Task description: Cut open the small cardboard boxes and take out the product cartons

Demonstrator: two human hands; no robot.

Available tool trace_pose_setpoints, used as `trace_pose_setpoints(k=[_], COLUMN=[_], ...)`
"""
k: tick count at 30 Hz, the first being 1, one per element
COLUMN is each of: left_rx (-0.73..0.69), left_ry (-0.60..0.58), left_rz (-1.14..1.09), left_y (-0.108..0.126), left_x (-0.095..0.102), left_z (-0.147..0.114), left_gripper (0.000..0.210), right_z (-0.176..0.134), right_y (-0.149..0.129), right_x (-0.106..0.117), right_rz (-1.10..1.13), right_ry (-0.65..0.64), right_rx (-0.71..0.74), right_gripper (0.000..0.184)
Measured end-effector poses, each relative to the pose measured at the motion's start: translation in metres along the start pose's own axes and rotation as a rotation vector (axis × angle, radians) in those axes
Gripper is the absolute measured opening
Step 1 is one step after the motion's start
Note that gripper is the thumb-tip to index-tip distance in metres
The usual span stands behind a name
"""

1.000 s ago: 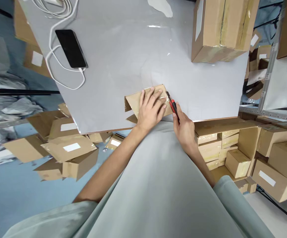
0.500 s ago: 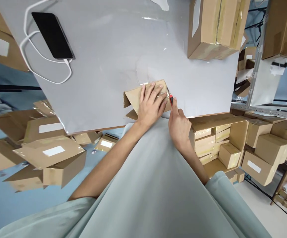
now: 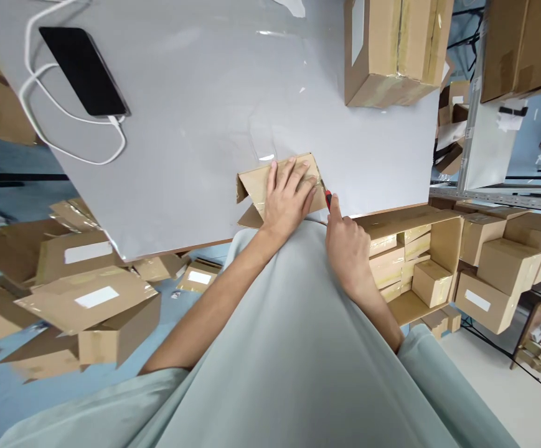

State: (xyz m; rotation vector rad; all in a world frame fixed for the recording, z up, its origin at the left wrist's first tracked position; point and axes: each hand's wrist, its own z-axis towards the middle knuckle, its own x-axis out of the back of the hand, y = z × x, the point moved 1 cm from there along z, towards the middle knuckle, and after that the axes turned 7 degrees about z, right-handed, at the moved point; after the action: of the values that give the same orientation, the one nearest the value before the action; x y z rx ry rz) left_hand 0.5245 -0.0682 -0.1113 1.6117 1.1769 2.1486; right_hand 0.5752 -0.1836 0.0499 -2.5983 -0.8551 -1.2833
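Note:
A small cardboard box (image 3: pixel 254 186) lies at the near edge of the grey table, its left end gaping with flaps out. My left hand (image 3: pixel 285 202) presses flat on top of it, fingers stretched and slightly apart. Clear tape shows near the box's right end. My right hand (image 3: pixel 347 249) is closed around a box cutter (image 3: pixel 329 199) with a red and black handle. Its thin blade points up and left along the right edge of the box; whether the tip is in the cardboard I cannot tell.
A large taped carton (image 3: pixel 391 56) stands at the table's back right. On the left lies a black phone (image 3: pixel 83 71) with a white cable (image 3: pixel 30 112). Beside my right arm an open carton (image 3: pixel 445 249) holds several small boxes. Discarded cartons (image 3: pixel 93 298) crowd the floor at left.
My right hand and the box cutter have drawn slightly toward me and to the right along the box edge. My left hand stays on the box. The whole view has shifted a little.

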Motion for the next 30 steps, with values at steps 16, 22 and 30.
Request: trace_pose_setpoints(k=[16,22,30], left_rx=[0.018,0.031,0.032], left_ry=[-0.029,-0.025,-0.017], left_rz=[0.061,0.025,0.055], left_y=[-0.002,0.001,0.002], left_x=[-0.002,0.0,0.002], left_z=[-0.003,-0.005,-0.004], left_gripper=[0.04,0.039,0.038], right_z=[-0.013,-0.023,0.027], right_y=[0.011,0.033,0.015], right_x=[-0.027,-0.037,-0.018], right_rz=[0.037,0.156,0.243], right_ry=[-0.098,-0.02,0.072], right_rx=[0.028,0.026,0.126], right_gripper=[0.079,0.063,0.068])
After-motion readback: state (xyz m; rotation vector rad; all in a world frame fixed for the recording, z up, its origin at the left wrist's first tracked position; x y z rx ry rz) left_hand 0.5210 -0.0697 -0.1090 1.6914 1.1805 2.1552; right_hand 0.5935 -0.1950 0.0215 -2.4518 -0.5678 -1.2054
